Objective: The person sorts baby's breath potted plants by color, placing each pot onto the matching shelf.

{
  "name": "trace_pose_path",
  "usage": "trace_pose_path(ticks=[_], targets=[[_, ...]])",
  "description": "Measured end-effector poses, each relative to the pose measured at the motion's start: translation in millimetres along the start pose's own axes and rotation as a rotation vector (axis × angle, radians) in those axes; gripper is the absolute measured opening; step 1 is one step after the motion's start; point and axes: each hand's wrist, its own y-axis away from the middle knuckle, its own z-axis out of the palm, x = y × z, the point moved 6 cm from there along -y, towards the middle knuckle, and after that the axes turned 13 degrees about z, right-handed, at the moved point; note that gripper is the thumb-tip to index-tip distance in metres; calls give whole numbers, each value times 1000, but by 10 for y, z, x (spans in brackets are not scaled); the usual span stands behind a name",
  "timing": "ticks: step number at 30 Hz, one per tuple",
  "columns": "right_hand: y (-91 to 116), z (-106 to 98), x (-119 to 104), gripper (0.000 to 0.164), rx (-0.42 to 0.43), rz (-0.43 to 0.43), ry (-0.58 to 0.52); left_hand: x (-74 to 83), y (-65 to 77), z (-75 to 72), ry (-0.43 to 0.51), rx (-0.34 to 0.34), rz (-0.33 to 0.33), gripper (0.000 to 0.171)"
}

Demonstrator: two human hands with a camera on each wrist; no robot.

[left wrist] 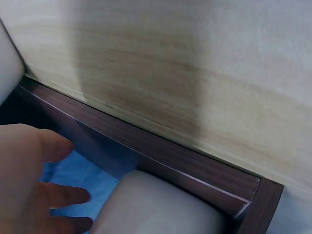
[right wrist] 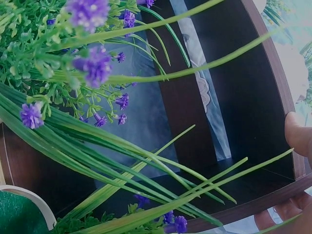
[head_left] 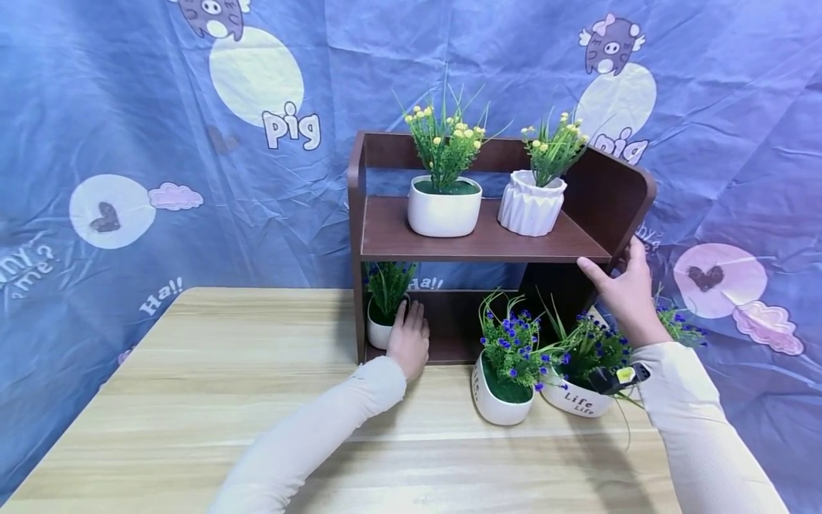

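Observation:
A dark brown two-tier shelf point(head_left: 488, 250) stands on the table. My right hand point(head_left: 631, 294) grips its right side panel, thumb at the front edge and the other fingers point(right wrist: 285, 212) round the outer side. On the lower tier, at the left end, sits a white pot point(head_left: 379, 333) with a green plant. Beside that pot is my left hand point(head_left: 409, 344), fingers fairly straight. In the left wrist view the fingers point(left wrist: 68, 195) lie next to the pale pot point(left wrist: 156, 207) on the dark board.
Two white pots point(head_left: 444, 210) point(head_left: 531, 207) with yellow flowers stand on the top tier. In front of the shelf, two "Life" pots point(head_left: 504, 407) point(head_left: 578, 401) with blue-purple flowers stand on the wooden table point(head_left: 193, 400). More purple flowers point(head_left: 681, 328) show beyond my right wrist. A blue printed cloth point(head_left: 289, 214) hangs behind.

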Motion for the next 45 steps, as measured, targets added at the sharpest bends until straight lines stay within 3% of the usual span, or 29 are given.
trace_pose_path(ticks=[3,7,16,25,28,38,42,45], targets=[[-3,-6,-2,76,-2,0,-6,-7,70,-75,34,121,3,51],[-7,-5,1,76,-12,1,-15,-5,170,-160,55,229,20,55],[2,-1,9,78,-11,2,-20,-28,406,-293,114,375,72,65],[-13,9,19,76,-5,1,-14,-148,656,-458,160,477,102,71],[-3,9,10,76,-5,0,-17,-240,746,-549,172,569,96,74],[9,-6,0,75,0,-6,-7,-711,998,-883,206,967,5,86],[11,-6,10,76,-3,-8,-3,-944,1067,-999,319,1123,-66,93],[12,-3,6,76,-5,-15,-7,-1153,1079,-1052,460,1190,-161,99]])
